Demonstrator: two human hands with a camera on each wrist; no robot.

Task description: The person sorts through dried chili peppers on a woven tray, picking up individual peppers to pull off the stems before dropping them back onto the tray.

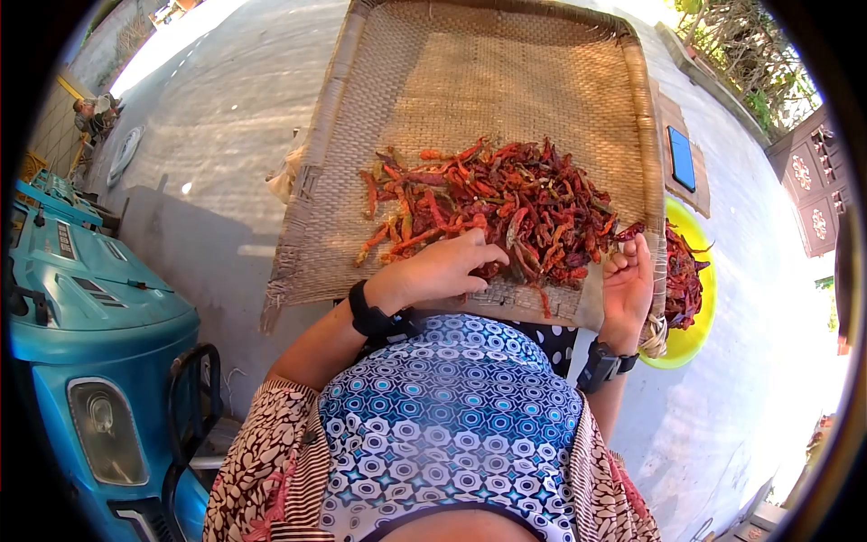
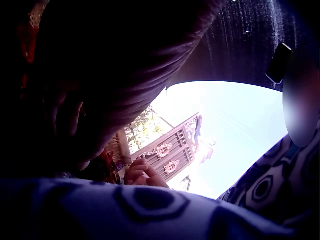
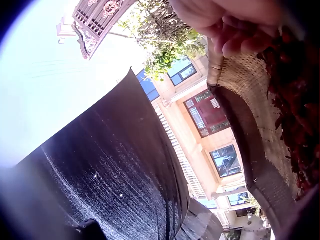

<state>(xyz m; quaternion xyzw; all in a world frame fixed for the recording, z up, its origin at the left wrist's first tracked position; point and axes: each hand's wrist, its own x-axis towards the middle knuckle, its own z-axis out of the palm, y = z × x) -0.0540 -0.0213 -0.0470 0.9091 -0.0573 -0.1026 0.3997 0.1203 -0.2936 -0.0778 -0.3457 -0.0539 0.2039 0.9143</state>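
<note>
A heap of dried red chili peppers (image 1: 506, 199) lies on a woven tray (image 1: 479, 90). My left hand (image 1: 452, 264) reaches into the heap's near edge, its bent fingers touching peppers and its thumb apart from them. In the left wrist view that hand (image 2: 125, 75) is mostly in shadow. At the tray's right side, my right hand (image 1: 628, 287) is turned up with curled fingers and pinches a dark red dried chili pepper (image 1: 629, 232) at the fingertips. The right wrist view shows these curled fingers (image 3: 245, 42) above the tray's rim (image 3: 216, 70).
A yellow-green basin (image 1: 700, 334) holding more dried red peppers stands right of the tray, partly beneath its edge. A blue-screened phone (image 1: 681, 159) lies on a board beyond it. A teal vehicle (image 1: 99, 316) stands close on the left. Another person (image 1: 93, 116) sits far left.
</note>
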